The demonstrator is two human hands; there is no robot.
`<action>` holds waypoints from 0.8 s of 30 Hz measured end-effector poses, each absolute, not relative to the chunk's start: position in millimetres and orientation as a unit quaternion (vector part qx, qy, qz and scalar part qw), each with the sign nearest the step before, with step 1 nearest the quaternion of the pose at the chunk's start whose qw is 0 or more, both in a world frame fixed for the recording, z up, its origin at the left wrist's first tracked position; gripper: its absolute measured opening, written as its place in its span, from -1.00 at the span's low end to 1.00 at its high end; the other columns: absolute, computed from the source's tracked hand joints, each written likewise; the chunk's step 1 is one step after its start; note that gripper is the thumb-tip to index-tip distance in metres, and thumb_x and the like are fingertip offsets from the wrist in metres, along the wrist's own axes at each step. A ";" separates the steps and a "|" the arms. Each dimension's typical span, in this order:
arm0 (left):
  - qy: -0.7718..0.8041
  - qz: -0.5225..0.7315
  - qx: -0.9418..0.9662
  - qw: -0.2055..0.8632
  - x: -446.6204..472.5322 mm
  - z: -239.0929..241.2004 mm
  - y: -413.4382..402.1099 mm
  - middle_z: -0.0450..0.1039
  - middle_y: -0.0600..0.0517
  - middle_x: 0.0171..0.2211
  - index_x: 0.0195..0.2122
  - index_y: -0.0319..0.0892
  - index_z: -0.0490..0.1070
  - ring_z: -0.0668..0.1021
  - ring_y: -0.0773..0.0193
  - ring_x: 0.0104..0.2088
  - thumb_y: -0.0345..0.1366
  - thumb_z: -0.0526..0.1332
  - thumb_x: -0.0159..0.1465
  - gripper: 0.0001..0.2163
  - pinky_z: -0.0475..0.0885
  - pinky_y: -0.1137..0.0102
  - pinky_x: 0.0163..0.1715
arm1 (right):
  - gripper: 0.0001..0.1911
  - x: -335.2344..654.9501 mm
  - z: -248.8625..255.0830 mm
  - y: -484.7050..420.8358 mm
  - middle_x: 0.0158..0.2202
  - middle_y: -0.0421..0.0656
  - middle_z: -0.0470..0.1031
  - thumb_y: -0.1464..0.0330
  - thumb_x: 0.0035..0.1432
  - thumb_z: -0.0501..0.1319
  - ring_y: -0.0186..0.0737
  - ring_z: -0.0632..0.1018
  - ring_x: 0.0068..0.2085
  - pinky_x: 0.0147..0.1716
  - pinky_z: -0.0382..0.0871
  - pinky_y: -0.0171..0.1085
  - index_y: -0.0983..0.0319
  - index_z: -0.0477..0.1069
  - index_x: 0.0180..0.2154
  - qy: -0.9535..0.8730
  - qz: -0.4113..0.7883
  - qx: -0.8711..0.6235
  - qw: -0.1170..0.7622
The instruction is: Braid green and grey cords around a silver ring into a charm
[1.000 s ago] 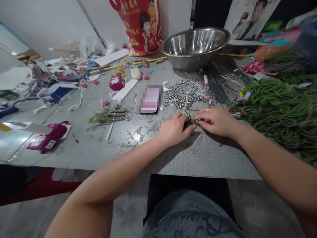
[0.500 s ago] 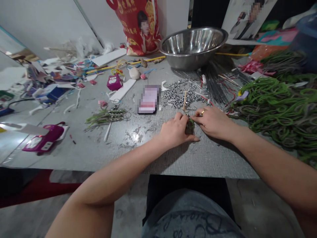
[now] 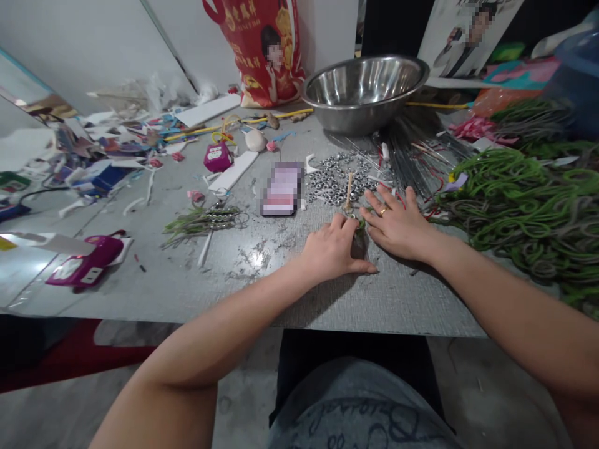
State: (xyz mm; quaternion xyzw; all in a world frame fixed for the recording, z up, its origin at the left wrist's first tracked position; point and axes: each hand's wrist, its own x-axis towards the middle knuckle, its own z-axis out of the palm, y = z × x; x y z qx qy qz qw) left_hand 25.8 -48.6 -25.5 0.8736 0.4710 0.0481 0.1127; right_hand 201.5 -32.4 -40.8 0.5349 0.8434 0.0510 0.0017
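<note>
Left hand (image 3: 333, 248): laid knuckles-up near the front edge of the tabletop (image 3: 402, 299), fingers curled together over a small green piece (image 3: 360, 223); whether it is pinched cannot be told
Right hand (image 3: 399, 221): flat on the tabletop just beside it, fingers spread, nothing gripped
Green piece: seen only as a sliver between the two hands, mid-table
Progress: judged under way; one bundle of strung nuts (image 3: 206, 219) is laid out left of centre
Left to do: apparently plenty, with loose metal nuts (image 3: 333, 177) heaped behind the hands
Materials: tangled green rubbery loops (image 3: 519, 199) at the right edge, thin grey wires (image 3: 412, 156), shiny steel bowl (image 3: 365, 93) at the back edge
</note>
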 end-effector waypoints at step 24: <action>0.426 0.199 0.853 0.225 2.6 -38.6 -26.9 0.37 0.04 -0.38 -0.35 -0.19 0.29 0.43 0.31 -0.38 -0.55 0.03 0.07 -0.82 0.34 0.40 -0.35 | -0.86 190.8 -36.0 -41.9 -0.41 -0.13 0.50 0.43 0.10 0.11 -0.11 0.44 -0.24 -0.20 0.12 -0.15 0.25 0.45 -0.41 0.910 0.068 0.381 -0.150</action>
